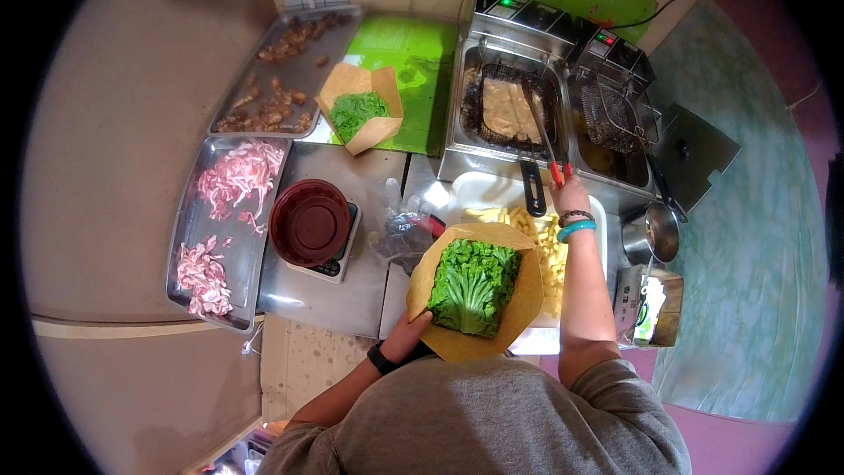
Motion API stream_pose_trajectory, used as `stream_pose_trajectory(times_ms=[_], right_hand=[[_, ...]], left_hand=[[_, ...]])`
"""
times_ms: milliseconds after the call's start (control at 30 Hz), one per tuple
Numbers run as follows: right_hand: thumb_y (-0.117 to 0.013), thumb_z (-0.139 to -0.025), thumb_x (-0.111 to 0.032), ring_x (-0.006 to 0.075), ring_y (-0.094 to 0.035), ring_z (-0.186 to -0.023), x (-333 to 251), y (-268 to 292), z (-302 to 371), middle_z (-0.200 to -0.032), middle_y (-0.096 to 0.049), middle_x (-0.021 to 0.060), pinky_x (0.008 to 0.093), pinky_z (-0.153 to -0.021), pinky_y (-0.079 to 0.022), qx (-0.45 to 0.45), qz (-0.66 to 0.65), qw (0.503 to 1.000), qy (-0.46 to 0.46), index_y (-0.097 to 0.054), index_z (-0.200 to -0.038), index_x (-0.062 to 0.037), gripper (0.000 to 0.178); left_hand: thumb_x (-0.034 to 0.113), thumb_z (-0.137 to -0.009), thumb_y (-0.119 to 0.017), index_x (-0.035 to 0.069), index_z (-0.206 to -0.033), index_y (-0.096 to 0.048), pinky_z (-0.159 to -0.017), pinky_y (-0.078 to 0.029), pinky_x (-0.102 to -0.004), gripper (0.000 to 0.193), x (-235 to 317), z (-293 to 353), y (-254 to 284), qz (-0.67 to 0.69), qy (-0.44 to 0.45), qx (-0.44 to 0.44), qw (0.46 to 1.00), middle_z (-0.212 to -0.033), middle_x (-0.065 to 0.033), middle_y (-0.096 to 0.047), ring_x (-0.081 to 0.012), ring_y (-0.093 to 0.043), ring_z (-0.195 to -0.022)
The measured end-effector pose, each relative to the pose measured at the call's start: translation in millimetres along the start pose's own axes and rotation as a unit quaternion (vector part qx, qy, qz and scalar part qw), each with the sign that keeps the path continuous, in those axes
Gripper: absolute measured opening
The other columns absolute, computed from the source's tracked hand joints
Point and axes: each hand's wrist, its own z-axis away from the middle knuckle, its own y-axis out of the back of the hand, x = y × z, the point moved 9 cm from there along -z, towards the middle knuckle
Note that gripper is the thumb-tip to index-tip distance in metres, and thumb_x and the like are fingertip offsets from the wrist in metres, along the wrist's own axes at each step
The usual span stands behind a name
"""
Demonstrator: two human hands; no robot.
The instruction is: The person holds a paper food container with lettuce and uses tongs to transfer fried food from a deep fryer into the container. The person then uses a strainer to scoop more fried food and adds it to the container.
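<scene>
My left hand grips the edge of a brown paper food box, held close in front of my body. Green leaf lettuce lines the inside of that box. My right hand is closed around the red handles of metal tongs. The tongs reach forward over the left fryer basket, their tips at its far right part. Pale, flat battered food fills much of the basket; whether the tips touch it I cannot tell.
Fries lie in a white tub under my right forearm. A second fryer basket sits right. Leftward are another lettuce-lined box, a dark red bowl on a scale, raw meat strips and a tray of browned pieces.
</scene>
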Motion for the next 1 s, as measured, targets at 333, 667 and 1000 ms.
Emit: stream_pose_trajectory(times_ms=[333, 667, 1000], right_hand=[[-0.057, -0.073, -0.035, 0.0374, -0.057, -0.079, -4, 2, 2, -0.083, -0.058, 0.0252, 0.0431, -0.07, -0.046, 0.004, -0.001, 1.0, 0.014, -0.046, -0.101, 0.0032, 0.048], [-0.056, -0.074, -0.034, 0.0372, -0.057, -0.08, -4, 3, 2, -0.084, -0.058, 0.0248, 0.043, -0.07, -0.046, 0.008, -0.001, 1.0, 0.014, -0.045, -0.103, 0.0033, 0.049], [-0.056, -0.074, -0.035, 0.0371, -0.057, -0.079, -2, 2, 3, -0.083, -0.058, 0.0247, 0.0431, -0.07, -0.046, 0.003, 0.004, 1.0, 0.003, -0.045, -0.102, 0.003, 0.049]], left_hand=[[0.02, -0.086, -0.045, -0.003, -0.119, -0.038, -0.086, -0.037, -0.028, 0.041, 1, -1, 2, -0.005, -0.016, 0.006, 1.0, -0.111, -0.0069, -0.047, -0.0147, -0.045, -0.1], [0.019, -0.086, -0.045, -0.003, -0.119, -0.037, -0.086, -0.037, -0.0281, 0.04, 9, 4, -5, -0.009, 0.011, 0.01, 1.0, -0.111, -0.0071, -0.048, -0.0144, -0.045, -0.1], [0.02, -0.087, -0.045, -0.002, -0.12, -0.037, -0.086, -0.037, -0.0278, 0.041, 9, 3, -5, -0.009, 0.011, 0.001, 1.0, -0.112, -0.0069, -0.047, -0.0138, -0.044, -0.1]])
